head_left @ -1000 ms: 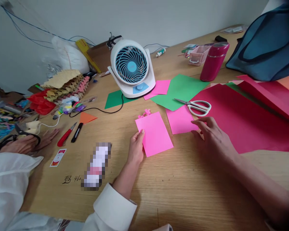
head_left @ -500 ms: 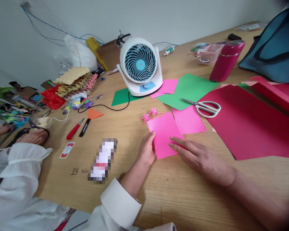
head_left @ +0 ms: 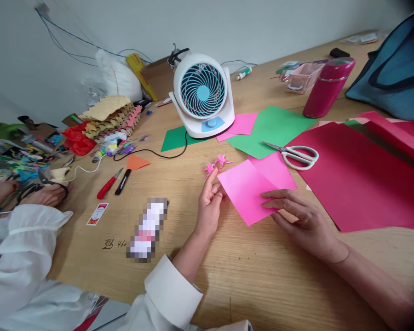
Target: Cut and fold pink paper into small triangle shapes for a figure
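Observation:
My right hand grips a pink paper sheet at its right edge, fingers on top and thumb underneath. The sheet is tilted, with one corner towards me. At its left edge is my left hand, index finger stretched out and thumb off the paper; whether its other fingers touch the edge I cannot tell. Small pink paper cutouts lie just beyond my left fingertips. Behind the held sheet another pink sheet lies on the table, partly covered. White-handled scissors rest on green paper and red paper.
A white fan stands at the back. Right of it are a magenta bottle and a blue bag. To the left lie a phone, a red knife and a black cutter. A co-worker's hand holds black scissors.
My left thumb has come off the pink sheet and the index finger has stretched out. The sheet has turned and shifted right, and my right thumb is now under it.

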Demonstrator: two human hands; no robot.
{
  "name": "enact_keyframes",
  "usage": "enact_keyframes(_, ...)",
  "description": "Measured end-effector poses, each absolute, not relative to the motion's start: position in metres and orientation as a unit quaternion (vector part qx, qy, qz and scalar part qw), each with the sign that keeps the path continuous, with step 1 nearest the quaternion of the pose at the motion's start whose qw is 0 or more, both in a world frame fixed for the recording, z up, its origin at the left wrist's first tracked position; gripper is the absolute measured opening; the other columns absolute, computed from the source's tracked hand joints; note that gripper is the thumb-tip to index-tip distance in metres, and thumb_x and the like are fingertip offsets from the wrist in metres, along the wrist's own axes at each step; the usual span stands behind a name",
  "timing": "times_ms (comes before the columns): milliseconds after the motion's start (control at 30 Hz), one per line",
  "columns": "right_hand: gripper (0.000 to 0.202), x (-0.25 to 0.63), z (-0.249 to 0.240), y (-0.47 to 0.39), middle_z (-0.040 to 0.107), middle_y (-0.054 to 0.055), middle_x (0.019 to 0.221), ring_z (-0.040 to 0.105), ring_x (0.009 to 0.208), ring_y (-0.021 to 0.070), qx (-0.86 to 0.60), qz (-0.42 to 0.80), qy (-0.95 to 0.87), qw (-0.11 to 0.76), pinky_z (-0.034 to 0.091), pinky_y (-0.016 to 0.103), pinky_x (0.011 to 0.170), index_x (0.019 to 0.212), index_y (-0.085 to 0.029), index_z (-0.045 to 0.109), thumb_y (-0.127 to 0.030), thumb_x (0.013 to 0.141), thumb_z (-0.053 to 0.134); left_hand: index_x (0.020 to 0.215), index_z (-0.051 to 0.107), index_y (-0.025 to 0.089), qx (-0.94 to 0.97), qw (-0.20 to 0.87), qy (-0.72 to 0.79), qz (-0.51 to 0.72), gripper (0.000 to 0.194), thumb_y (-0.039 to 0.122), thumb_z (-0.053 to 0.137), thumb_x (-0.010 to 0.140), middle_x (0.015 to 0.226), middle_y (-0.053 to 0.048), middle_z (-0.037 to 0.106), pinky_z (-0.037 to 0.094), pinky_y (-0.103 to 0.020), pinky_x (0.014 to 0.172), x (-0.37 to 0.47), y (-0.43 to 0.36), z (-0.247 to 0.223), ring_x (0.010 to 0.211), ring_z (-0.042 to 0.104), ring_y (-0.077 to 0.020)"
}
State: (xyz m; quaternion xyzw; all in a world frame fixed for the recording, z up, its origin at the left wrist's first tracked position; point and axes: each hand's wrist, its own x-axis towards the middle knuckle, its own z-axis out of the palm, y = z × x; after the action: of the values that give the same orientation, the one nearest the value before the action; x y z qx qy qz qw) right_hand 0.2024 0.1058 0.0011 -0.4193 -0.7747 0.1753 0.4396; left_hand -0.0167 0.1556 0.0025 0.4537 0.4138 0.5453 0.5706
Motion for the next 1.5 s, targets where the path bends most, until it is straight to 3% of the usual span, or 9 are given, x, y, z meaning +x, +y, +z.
enact_keyframes(200, 0.023, 0.202, 0.003, 0.106, 0.066, 0.009, 0.119, 0.065, 0.111, 0.0216, -0.432, 0.214, -0.754, 0.447, 0.055, 0.04, 0.095, 0.106, -0.024, 0.066, -0.011, 0.091, 0.056, 0.122, 0.068, 0.025, 0.572, 0.482, 0.429, 0.506, 0.041, 0.014, 0.058, 0.084, 0.129, -0.005, 0.066, 0.043, -0.033, 0.106, -0.02, 0.156, -0.008, 0.12, 0.06, -0.0203)
enact_keyframes(400, 0.022, 0.203, 0.002, 0.104, 0.062, 0.01, 0.125, 0.064, 0.114, 0.0226, -0.416, 0.228, -0.775, 0.418, 0.056, 0.042, 0.095, 0.111, -0.025, 0.063, -0.014, 0.093, 0.054, 0.104, 0.076, 0.024, 0.619, 0.445, 0.433, 0.481, 0.029, 0.012, 0.064, 0.08, 0.115, -0.007, 0.071, 0.048, -0.034, 0.098, -0.02, 0.154, -0.013, 0.11, 0.064, -0.0216)
enact_keyframes(733, 0.033, 0.198, 0.001, 0.102, 0.059, 0.013, 0.127, 0.063, 0.115, 0.0231, -0.416, 0.18, -0.793, 0.408, 0.056, 0.041, 0.093, 0.124, -0.024, 0.058, -0.011, 0.095, 0.049, 0.114, 0.073, 0.024, 0.562, 0.44, 0.469, 0.52, 0.041, 0.009, 0.065, 0.077, 0.126, -0.007, 0.067, 0.045, -0.034, 0.104, -0.014, 0.146, -0.005, 0.118, 0.06, -0.0229)
enact_keyframes(967, 0.025, 0.199, 0.002, 0.104, 0.063, 0.012, 0.119, 0.065, 0.109, 0.0233, -0.442, 0.135, -0.766, 0.446, 0.057, 0.042, 0.089, 0.11, -0.024, 0.061, -0.009, 0.092, 0.053, 0.122, 0.067, 0.026, 0.571, 0.419, 0.468, 0.529, 0.047, 0.012, 0.068, 0.077, 0.131, -0.009, 0.063, 0.048, -0.033, 0.098, -0.008, 0.139, 0.0, 0.117, 0.06, -0.0238)
enact_keyframes(1067, 0.021, 0.2, 0.004, 0.104, 0.063, 0.012, 0.118, 0.065, 0.107, 0.0245, -0.446, 0.106, -0.765, 0.454, 0.057, 0.043, 0.087, 0.105, -0.024, 0.061, -0.01, 0.091, 0.055, 0.121, 0.067, 0.025, 0.563, 0.416, 0.47, 0.537, 0.041, 0.016, 0.065, 0.081, 0.125, -0.009, 0.066, 0.048, -0.032, 0.095, -0.012, 0.141, -0.001, 0.111, 0.062, -0.0224)
enact_keyframes(1200, 0.02, 0.203, 0.006, 0.103, 0.062, 0.013, 0.12, 0.065, 0.105, 0.0234, -0.422, 0.096, -0.781, 0.45, 0.057, 0.039, 0.084, 0.103, -0.023, 0.061, -0.008, 0.09, 0.056, 0.114, 0.067, 0.024, 0.481, 0.49, 0.441, 0.578, 0.031, 0.025, 0.058, 0.084, 0.118, -0.008, 0.069, 0.051, -0.031, 0.082, -0.021, 0.151, 0.001, 0.102, 0.065, -0.0213)
enact_keyframes(1400, 0.023, 0.206, 0.002, 0.099, 0.059, 0.014, 0.124, 0.063, 0.11, 0.022, -0.379, 0.138, -0.809, 0.428, 0.056, 0.036, 0.086, 0.105, -0.022, 0.059, -0.005, 0.09, 0.055, 0.111, 0.062, 0.021, 0.399, 0.555, 0.399, 0.611, 0.035, 0.043, 0.061, 0.083, 0.119, -0.011, 0.069, 0.049, -0.03, 0.082, -0.031, 0.165, 0.009, 0.114, 0.062, -0.0239)
enact_keyframes(1500, 0.023, 0.205, 0.0, 0.099, 0.058, 0.014, 0.126, 0.063, 0.11, 0.0212, -0.366, 0.153, -0.815, 0.423, 0.055, 0.035, 0.086, 0.105, -0.021, 0.058, -0.004, 0.09, 0.055, 0.115, 0.061, 0.021, 0.414, 0.549, 0.437, 0.58, 0.042, 0.041, 0.071, 0.079, 0.105, -0.008, 0.072, 0.048, -0.027, 0.075, -0.035, 0.167, 0.008, 0.094, 0.066, -0.0197)
